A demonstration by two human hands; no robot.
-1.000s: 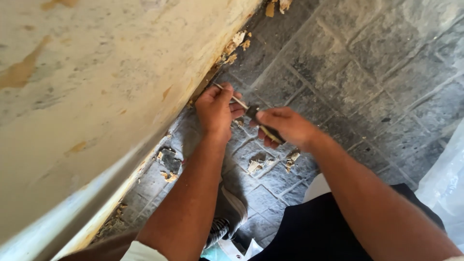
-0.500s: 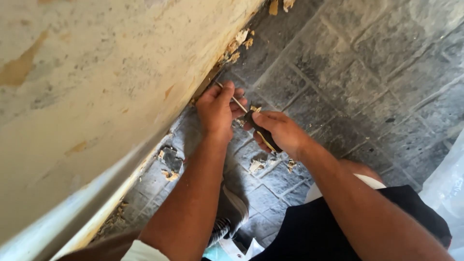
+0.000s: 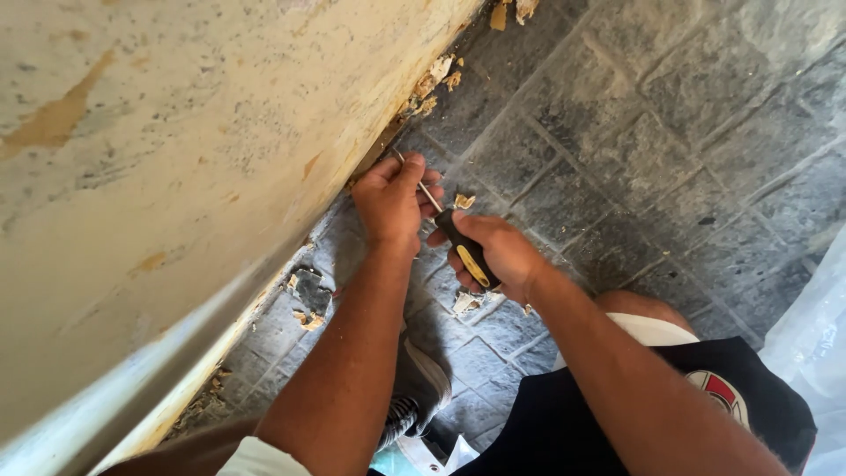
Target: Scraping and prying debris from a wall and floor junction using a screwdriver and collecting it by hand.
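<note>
At the foot of the peeling cream wall (image 3: 176, 159), the right hand (image 3: 493, 256) grips a black-and-yellow-handled screwdriver (image 3: 458, 247) while the left hand (image 3: 388, 198), fingers curled together, pinches its metal shaft above the grey stone-tile floor (image 3: 634, 150).

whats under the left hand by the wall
The screwdriver shaft runs under the left hand toward the wall base; its tip is covered. The right hand grips the handle.

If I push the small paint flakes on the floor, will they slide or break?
The flakes look thin and ragged, so they are probably light and would slide easily on the stone floor. Their broken edges suggest they would crumble under pressure.
</note>
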